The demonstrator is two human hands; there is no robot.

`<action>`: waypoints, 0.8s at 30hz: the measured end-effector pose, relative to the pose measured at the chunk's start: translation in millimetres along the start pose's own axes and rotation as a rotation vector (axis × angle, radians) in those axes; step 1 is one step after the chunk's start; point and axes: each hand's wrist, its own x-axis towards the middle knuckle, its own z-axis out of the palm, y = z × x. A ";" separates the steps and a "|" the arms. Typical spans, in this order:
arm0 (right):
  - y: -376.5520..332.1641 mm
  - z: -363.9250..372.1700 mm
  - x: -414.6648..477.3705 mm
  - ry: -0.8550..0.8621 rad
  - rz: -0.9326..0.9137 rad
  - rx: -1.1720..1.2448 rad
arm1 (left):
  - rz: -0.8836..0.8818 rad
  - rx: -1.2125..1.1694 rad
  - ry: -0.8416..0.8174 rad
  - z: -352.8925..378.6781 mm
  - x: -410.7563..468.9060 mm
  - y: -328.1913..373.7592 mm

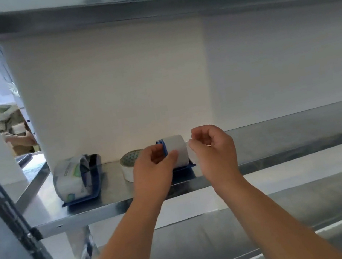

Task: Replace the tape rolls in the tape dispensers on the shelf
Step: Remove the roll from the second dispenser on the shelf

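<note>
The left hand [157,167] gripped the white roll [177,151] in the blue dispenser [183,167] on the shelf [119,202]. The right hand [213,149] hovered beside it, curled, empty. A loose pull could tip the dispenser off the edge.

On the shelf [119,203], a loose roll [127,166] lies between two dispensers [79,181].

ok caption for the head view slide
Left hand grips white tape roll in blue dispenser; right hand alongside.

Left hand [154,168] on white tape roll [177,149] (blue dispenser [164,150])
</note>
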 end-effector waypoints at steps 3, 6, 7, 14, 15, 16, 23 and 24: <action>15.9 -10.8 21.8 -0.146 0.034 -0.082 | -0.046 0.067 0.069 16.9 2.8 -1.1; 29.9 -16.3 34.2 -0.329 0.050 -0.170 | -0.079 0.165 0.100 25.7 3.5 -0.6; 34.0 -17.6 36.8 -0.371 0.037 -0.193 | -0.074 0.189 0.105 27.6 3.7 -0.2; 46.3 -17.8 37.8 -0.530 -0.113 -0.372 | -0.074 0.106 0.185 29.1 11.8 7.3; 46.0 -16.4 37.8 -0.531 -0.110 -0.413 | -0.074 0.051 0.193 28.7 14.5 12.8; 45.6 -14.8 38.4 -0.534 -0.102 -0.446 | -0.075 0.000 0.189 27.6 20.5 20.7; 45.6 -7.4 40.5 -0.563 -0.121 -0.564 | -0.198 -0.329 0.070 15.7 93.1 75.5; 44.0 -6.4 41.2 -0.546 -0.098 -0.533 | -0.210 -0.330 0.052 15.2 99.3 72.3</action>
